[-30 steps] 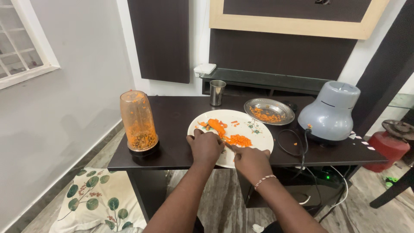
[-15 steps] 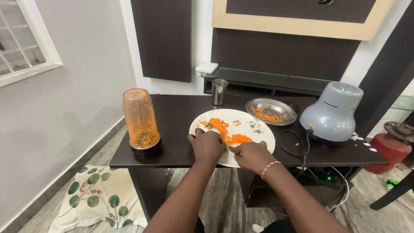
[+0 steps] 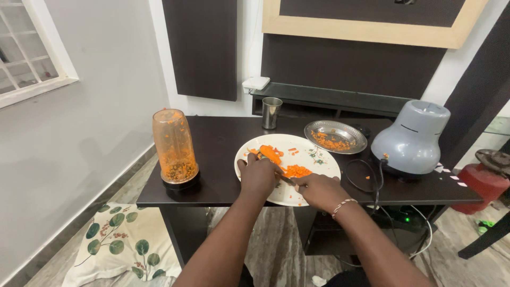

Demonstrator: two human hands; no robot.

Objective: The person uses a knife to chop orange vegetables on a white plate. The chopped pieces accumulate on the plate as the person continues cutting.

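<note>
My left hand (image 3: 258,177) presses its fingers closed on the carrot (image 3: 270,154), pinning it to the plate (image 3: 319,169). My right hand (image 3: 320,191) is curled round a knife (image 3: 286,179), whose blade reaches toward the chopped pile (image 3: 296,171) just beside my left fingertips. Being that close, the blade could nick them if the carrot rolls. The plate lies at the worktop (image 3: 223,143) edge and could tip under a push. The jar (image 3: 174,146), bowl (image 3: 335,136) and grinder (image 3: 411,139) stand apart.
</note>
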